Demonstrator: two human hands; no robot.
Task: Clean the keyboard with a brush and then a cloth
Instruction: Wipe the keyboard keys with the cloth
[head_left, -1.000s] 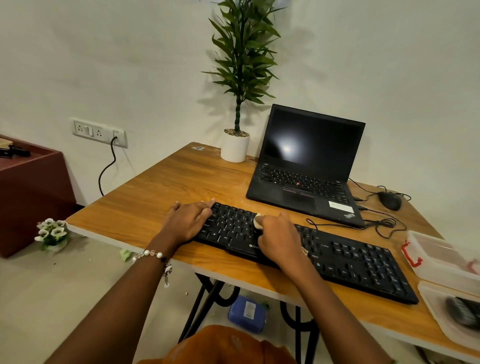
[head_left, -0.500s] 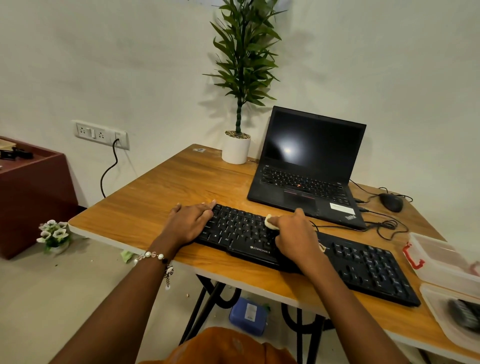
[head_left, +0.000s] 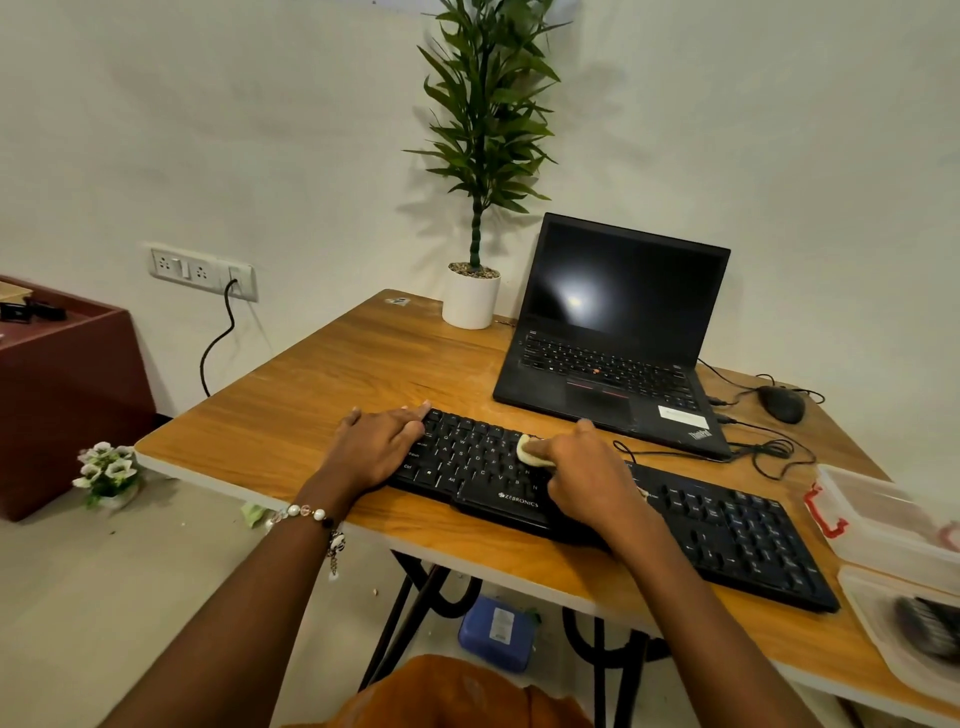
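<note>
Two hands on the keyboard (head_left: 613, 512), which lies along the desk (head_left: 322, 415) front edge. Left hand (head_left: 376, 449) rests flat, fingers straight, pinning the left end. Right hand (head_left: 584, 475) grips a pale cloth (head_left: 527, 450) over the middle keys. We judge wiping goes best row by row, light pressure, left hand holding firm

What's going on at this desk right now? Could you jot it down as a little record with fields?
Activity: wiping the keyboard with a cloth
Left hand: lies flat on the keyboard's left end
Right hand: holds the cloth against the keys
Behind keyboard: open laptop, screen dark
Back of table: potted plant
Far right: mouse
</note>
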